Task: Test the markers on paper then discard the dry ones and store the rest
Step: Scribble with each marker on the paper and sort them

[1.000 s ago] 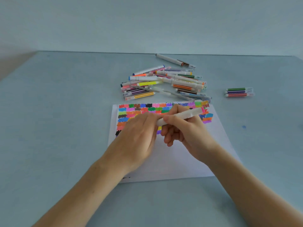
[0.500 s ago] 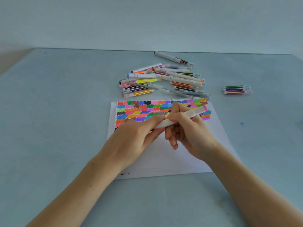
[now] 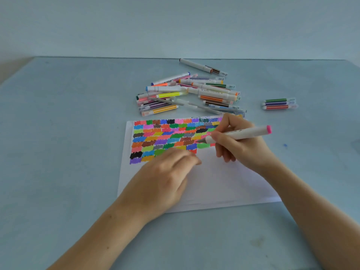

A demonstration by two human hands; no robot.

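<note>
Right hand point(image 3: 241, 145) pinches marker point(image 3: 239, 134) tip-down on paper point(image 3: 224, 182); left hand point(image 3: 165, 176) rests beside

Two bare forearms, no sleeves, left hand point(image 3: 165, 176), right hand point(image 3: 241, 147)

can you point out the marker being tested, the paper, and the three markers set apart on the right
white marker with pink end cap point(image 3: 241, 133), head view, on the barrel.
paper point(image 3: 224, 182), head view, on the blank lower part.
three separate markers point(image 3: 277, 104), head view, on the middle, purple-striped one.
</note>
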